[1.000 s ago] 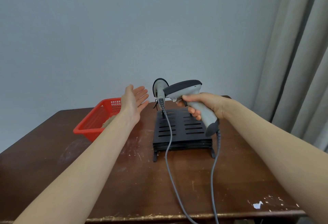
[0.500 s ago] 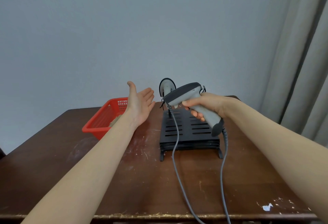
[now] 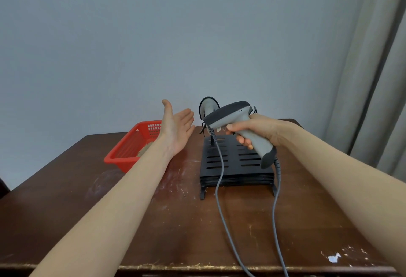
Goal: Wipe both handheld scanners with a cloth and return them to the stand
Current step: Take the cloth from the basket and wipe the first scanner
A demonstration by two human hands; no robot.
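Observation:
My right hand (image 3: 258, 130) grips the handle of a grey handheld scanner (image 3: 232, 114) with a dark head, held in the air above the black slotted stand (image 3: 236, 167). A second scanner (image 3: 208, 107) stands upright at the stand's far left corner, partly hidden behind the held one. My left hand (image 3: 175, 128) is open, palm turned up, empty, just left of the scanners. A brownish cloth (image 3: 145, 149) lies in the red basket (image 3: 127, 151), mostly hidden by my left forearm.
Two grey cables (image 3: 222, 206) run from the scanners over the stand and off the front edge of the brown wooden table (image 3: 109, 221). A grey curtain (image 3: 373, 79) hangs at the right. A plain wall stands behind.
My view has shifted a little, so everything sits further right in the frame. The held scanner has tilted slightly, its head lower toward my left hand. The left hand stays open.

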